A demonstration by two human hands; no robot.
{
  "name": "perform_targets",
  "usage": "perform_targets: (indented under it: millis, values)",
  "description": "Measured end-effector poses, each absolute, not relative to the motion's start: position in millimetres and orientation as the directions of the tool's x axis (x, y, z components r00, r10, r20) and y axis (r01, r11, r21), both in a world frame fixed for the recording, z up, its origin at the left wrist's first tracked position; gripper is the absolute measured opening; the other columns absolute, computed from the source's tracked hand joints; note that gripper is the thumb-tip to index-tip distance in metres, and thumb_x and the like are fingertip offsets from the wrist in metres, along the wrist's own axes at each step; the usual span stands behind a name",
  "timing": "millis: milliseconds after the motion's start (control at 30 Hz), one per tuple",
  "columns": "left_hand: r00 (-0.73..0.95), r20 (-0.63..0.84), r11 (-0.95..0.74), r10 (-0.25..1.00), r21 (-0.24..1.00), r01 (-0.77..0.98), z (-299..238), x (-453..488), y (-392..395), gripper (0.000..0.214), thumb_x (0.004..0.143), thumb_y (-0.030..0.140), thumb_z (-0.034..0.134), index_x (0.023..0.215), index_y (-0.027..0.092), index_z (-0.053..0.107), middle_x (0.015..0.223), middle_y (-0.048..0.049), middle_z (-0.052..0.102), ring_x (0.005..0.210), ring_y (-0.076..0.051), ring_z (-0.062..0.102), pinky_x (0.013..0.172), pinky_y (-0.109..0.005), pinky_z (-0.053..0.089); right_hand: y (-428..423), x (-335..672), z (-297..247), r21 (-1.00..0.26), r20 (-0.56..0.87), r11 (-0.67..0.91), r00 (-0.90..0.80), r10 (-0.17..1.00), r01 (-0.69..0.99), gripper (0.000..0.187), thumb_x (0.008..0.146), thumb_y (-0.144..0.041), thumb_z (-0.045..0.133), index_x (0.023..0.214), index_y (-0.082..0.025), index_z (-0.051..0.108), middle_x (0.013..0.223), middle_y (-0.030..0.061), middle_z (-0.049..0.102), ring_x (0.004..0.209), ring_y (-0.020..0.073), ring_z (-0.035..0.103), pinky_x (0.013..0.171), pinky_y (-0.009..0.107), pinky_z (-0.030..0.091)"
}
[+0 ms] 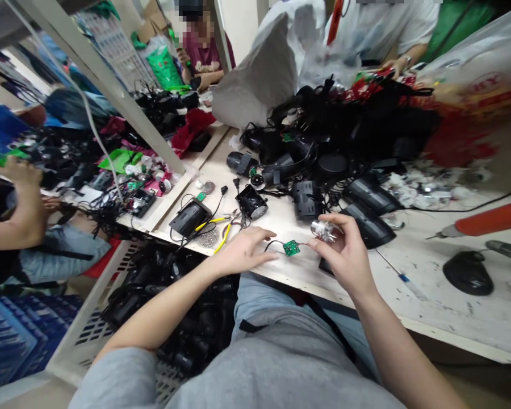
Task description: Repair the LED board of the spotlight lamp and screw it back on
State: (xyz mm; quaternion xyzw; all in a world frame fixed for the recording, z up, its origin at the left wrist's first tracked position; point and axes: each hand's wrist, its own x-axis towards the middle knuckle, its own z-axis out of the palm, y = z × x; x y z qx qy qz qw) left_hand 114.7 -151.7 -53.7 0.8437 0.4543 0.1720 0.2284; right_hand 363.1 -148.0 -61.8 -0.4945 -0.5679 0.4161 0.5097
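Note:
My right hand [344, 250] is closed on a small silvery motor-like part [322, 229], held between thumb and fingers just above the bench. Beside it, a green circuit board [291, 247] hangs on thin wires, a red one running toward my right thumb. From the board's other side a black wire [274, 243] curves to my left hand [247, 248]. That hand is open, its thumb and forefinger apart on either side of the wire's end. Left of it are yellow-handled pliers [223, 237] and a black plastic housing [191, 217] with a cord.
Black housings and cables [323, 153] are heaped at the back of the white bench [409, 307]. On the right are an orange-handled tool [494, 218], a blue-marked thin tool [404, 278] and a black shell [468, 272]. A crate [89, 324] of black parts stands below. Co-workers sit left and opposite.

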Motion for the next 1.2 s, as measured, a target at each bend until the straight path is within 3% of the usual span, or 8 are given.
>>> perform_targets:
  millis: [67,167,267,400,533,733,967,1200]
  values:
    - [0.535,0.068,-0.477,0.842,0.559,0.679,-63,135,-161,0.043,0.09,0.034,0.067,0.129,0.018,0.059,0.114,-0.0121,0.071,0.105,-0.026,0.068,0.092,-0.04,0.054,-155,375,-64,-0.978,0.154,0.152,0.003,0.988,0.141,0.043,0.077,-0.037,0.072,0.115,-0.026,0.055,0.115,0.006,0.058,0.097,0.0217,0.062,0.088,0.038,0.054]
    - [0.542,0.096,-0.485,0.835,0.592,0.644,-73,158,-167,0.023,0.095,0.02,0.054,0.115,0.019,0.066,0.103,-0.0089,0.074,0.096,-0.022,0.071,0.085,-0.035,0.056,-167,398,-73,-0.938,0.182,0.164,0.03,0.983,0.307,0.04,0.08,-0.038,0.069,0.117,-0.025,0.059,0.115,0.0074,0.058,0.1,0.0233,0.062,0.09,0.04,0.054]
    - [0.573,0.142,-0.516,0.807,0.641,0.569,-73,171,-166,0.02,0.098,0.02,0.05,0.104,0.019,0.069,0.095,-0.0072,0.074,0.09,-0.019,0.071,0.081,-0.031,0.056,-180,423,-82,-0.835,0.227,0.182,0.023,0.974,0.52,0.038,0.083,-0.04,0.067,0.118,-0.026,0.064,0.112,0.0082,0.061,0.103,0.0261,0.062,0.093,0.043,0.053]
    - [0.599,0.071,-0.506,0.798,0.62,0.6,-71,183,-159,0.019,0.096,0.018,0.052,0.101,0.018,0.07,0.093,-0.0083,0.072,0.089,-0.021,0.069,0.081,-0.033,0.055,-193,447,-88,-0.757,0.197,0.202,-0.077,0.977,0.622,0.042,0.087,-0.042,0.068,0.126,-0.028,0.064,0.113,0.0083,0.063,0.109,0.0271,0.063,0.096,0.044,0.053]
    - [0.588,0.036,-0.486,0.808,0.606,0.63,-73,199,-159,0.022,0.088,0.011,0.058,0.106,0.018,0.07,0.1,-0.0093,0.07,0.097,-0.024,0.066,0.088,-0.038,0.054,-197,456,-90,-0.74,0.17,0.209,-0.124,0.978,0.639,0.047,0.09,-0.043,0.067,0.134,-0.029,0.06,0.114,0.0084,0.063,0.109,0.027,0.064,0.097,0.045,0.054]
    - [0.52,0.139,-0.416,0.843,0.78,0.468,-78,241,-175,0.03,0.086,0.024,0.07,0.115,0.02,0.064,0.108,-0.0088,0.071,0.102,-0.024,0.067,0.09,-0.038,0.055,-193,457,-89,-0.81,0.139,0.179,-0.114,0.984,0.558,0.051,0.084,-0.045,0.074,0.13,-0.029,0.061,0.118,0.0076,0.065,0.112,0.0274,0.063,0.097,0.044,0.054]
    - [0.412,0.076,-0.238,0.908,0.903,0.357,-92,266,-182,0.014,0.085,0.019,0.067,0.099,0.021,0.068,0.086,-0.0033,0.072,0.081,-0.018,0.068,0.078,-0.031,0.055,-190,463,-89,-0.859,0.038,0.095,-0.123,0.992,0.503,0.058,0.078,-0.045,0.078,0.132,-0.031,0.062,0.112,0.0068,0.059,0.108,0.0259,0.063,0.094,0.043,0.055]
    - [0.398,0.063,-0.195,0.915,0.933,0.301,-90,258,-181,0.011,0.089,0.029,0.067,0.093,0.022,0.074,0.085,-0.0052,0.07,0.08,-0.018,0.066,0.074,-0.03,0.053,-188,465,-89,-0.889,-0.017,0.022,-0.083,0.996,0.458,0.064,0.075,-0.043,0.076,0.135,-0.029,0.059,0.113,0.008,0.065,0.088,0.0217,0.066,0.071,0.035,0.059]
